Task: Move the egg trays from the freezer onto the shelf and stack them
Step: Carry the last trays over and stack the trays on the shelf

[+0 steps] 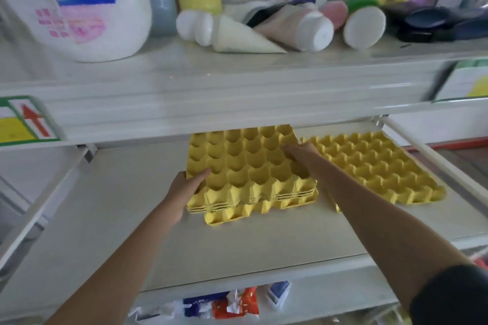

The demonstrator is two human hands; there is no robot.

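Both hands grip the upper yellow egg trays [245,166] on the shelf [237,245]: left hand [184,192] at the near-left corner, right hand [301,152] on the right edge. Square them over the offset bottom tray [237,215] so the cups nest.

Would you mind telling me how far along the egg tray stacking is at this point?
Done: yellow trays are already on the shelf, with a nested stack built up. In hand: the left hand and right hand grip that stack, which sits skewed on its bottom tray. Left: squaring it up and adding the separate tray lying to the right. The freezer is out of view.
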